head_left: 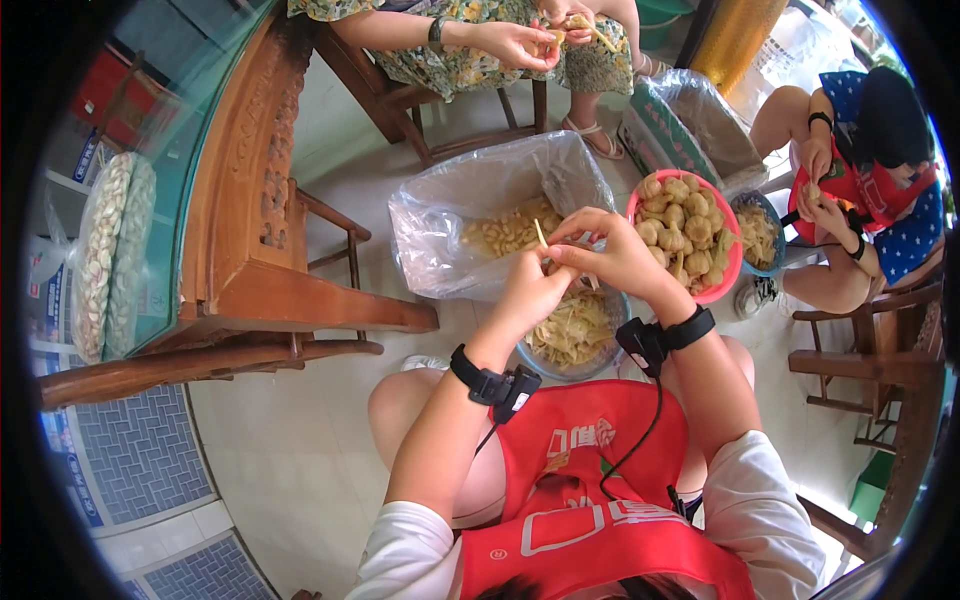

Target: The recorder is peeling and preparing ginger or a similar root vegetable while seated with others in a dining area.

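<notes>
My left hand (531,289) grips a garlic bulb whose pale stem (541,234) sticks up above the thumb. The fingers and thumb of my right hand (616,251) pinch the same bulb from the other side. Most of the bulb is hidden by my fingers. Below my hands is a blue-rimmed basin (523,352) holding papery garlic skins (574,330). Just beyond them stands a box lined with clear plastic (435,247), with loose peeled cloves (506,231) at its bottom. To the right, a pink basin (737,259) is heaped with whole garlic bulbs (686,221).
Across from me, a seated person's hands (525,45) work on garlic. At right another person (862,180) handles a bulb above a blue basin of skins (757,236). A second lined box (697,131) stands behind. A glass-topped wooden table (247,277) bears bagged garlic (112,255).
</notes>
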Demonstrator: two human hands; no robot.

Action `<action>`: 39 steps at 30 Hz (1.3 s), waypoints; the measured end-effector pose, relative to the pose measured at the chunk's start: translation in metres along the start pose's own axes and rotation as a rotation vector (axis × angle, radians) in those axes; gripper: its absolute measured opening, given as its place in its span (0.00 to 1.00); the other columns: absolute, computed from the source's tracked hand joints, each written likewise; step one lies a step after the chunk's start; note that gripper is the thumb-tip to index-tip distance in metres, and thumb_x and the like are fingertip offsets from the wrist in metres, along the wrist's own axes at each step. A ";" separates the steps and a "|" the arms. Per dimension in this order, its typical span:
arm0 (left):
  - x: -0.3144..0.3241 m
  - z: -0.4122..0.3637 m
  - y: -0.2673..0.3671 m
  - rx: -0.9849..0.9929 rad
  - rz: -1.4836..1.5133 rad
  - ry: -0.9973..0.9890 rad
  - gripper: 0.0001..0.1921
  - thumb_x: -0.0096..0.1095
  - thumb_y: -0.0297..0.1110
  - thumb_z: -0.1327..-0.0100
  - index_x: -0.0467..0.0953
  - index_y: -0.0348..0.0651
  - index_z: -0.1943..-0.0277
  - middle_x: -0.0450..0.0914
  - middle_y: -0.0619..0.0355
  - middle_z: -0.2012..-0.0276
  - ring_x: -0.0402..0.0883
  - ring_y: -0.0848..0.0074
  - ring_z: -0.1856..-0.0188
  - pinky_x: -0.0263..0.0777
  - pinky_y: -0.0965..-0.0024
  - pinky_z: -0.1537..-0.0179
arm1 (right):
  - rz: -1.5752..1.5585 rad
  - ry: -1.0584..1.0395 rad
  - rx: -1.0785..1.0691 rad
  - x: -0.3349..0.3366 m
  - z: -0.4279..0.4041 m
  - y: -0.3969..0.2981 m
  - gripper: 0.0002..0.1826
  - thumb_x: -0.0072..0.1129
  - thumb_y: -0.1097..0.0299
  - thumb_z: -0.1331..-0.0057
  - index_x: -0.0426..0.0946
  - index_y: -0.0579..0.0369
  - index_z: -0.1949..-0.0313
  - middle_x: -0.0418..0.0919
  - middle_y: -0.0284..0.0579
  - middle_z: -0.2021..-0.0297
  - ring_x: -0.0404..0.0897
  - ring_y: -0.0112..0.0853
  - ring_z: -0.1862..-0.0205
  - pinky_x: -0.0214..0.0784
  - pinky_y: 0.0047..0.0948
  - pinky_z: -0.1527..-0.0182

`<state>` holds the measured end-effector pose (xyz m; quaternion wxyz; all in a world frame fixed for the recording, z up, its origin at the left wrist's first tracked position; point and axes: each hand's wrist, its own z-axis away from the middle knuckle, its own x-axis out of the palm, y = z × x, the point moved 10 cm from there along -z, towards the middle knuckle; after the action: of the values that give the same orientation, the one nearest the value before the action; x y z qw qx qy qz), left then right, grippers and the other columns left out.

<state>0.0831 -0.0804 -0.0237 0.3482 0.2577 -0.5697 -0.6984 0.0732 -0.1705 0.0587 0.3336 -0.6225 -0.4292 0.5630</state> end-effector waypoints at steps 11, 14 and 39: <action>0.010 0.002 0.001 0.151 -0.042 -0.039 0.21 0.57 0.27 0.35 0.64 0.35 0.41 0.74 0.58 0.51 0.73 0.80 0.51 0.69 0.76 0.50 | -0.009 -0.032 -0.055 0.009 -0.004 0.010 0.12 0.66 0.65 0.44 0.81 0.59 0.64 0.79 0.39 0.62 0.75 0.27 0.60 0.63 0.26 0.58; 0.011 0.005 0.007 0.201 -0.069 -0.040 0.24 0.59 0.29 0.35 0.62 0.37 0.39 0.73 0.59 0.50 0.72 0.80 0.50 0.68 0.76 0.49 | -0.224 0.026 0.104 0.008 -0.005 0.020 0.09 0.64 0.70 0.41 0.80 0.61 0.64 0.80 0.36 0.69 0.76 0.21 0.66 0.66 0.21 0.62; -0.028 0.021 0.015 -0.022 0.412 0.161 0.14 0.57 0.35 0.33 0.68 0.42 0.48 0.76 0.60 0.61 0.73 0.82 0.63 0.67 0.79 0.62 | 0.168 0.213 0.282 -0.032 0.010 0.066 0.10 0.63 0.70 0.46 0.81 0.62 0.66 0.81 0.48 0.73 0.81 0.30 0.68 0.72 0.30 0.64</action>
<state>0.0874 -0.0472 -0.0050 0.5306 0.1872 -0.5729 -0.5960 0.0741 -0.2278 0.0110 0.4129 -0.6593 -0.2546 0.5745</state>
